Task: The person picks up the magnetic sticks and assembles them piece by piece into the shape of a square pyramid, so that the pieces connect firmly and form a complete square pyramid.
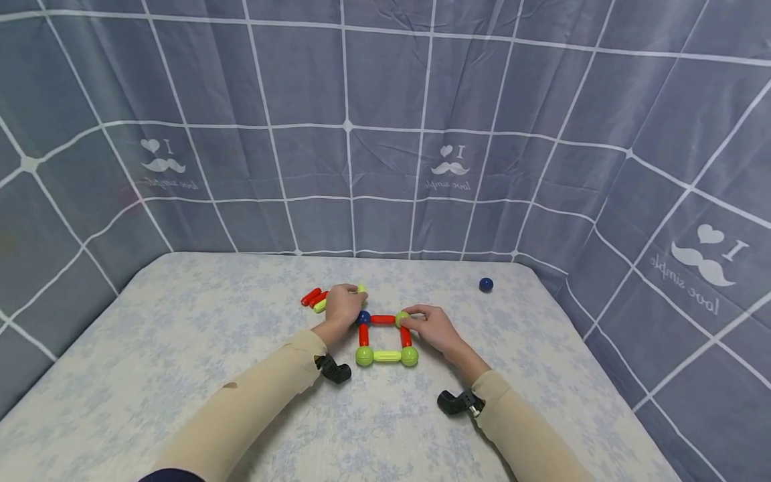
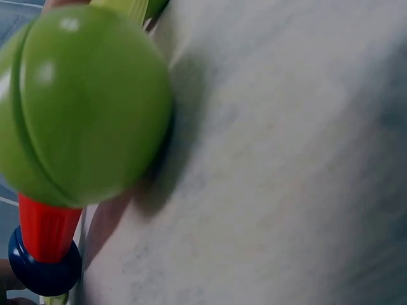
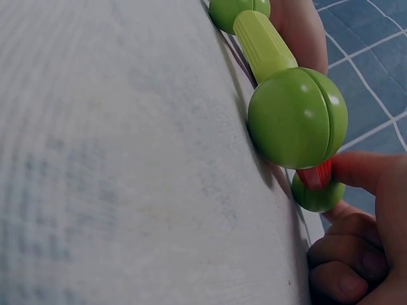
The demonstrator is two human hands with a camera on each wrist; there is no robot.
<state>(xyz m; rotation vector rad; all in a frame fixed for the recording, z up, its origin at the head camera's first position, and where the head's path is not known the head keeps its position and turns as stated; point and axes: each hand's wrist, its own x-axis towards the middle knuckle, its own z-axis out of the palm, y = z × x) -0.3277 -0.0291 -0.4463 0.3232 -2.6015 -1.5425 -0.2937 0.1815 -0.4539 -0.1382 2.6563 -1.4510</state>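
Observation:
A square of magnetic rods and balls lies on the table. Its near side is a yellow-green rod (image 1: 387,356) between two green balls (image 1: 364,356); the other three sides are red rods (image 1: 383,320). At the far left corner is a blue ball (image 1: 364,317), at the far right another green ball (image 1: 401,317). My left hand (image 1: 343,304) grips a second yellow-green rod (image 1: 362,288) beside the blue ball; its end shows below that ball in the left wrist view. With thumb and forefinger, my right hand (image 1: 438,328) pinches the far right green ball.
Left of my left hand lie loose red rods (image 1: 310,296) and a yellow-green rod (image 1: 320,306). A loose blue ball (image 1: 486,285) sits at the back right of the table (image 1: 578,375). Grey checked curtains (image 1: 385,161) enclose the back and sides.

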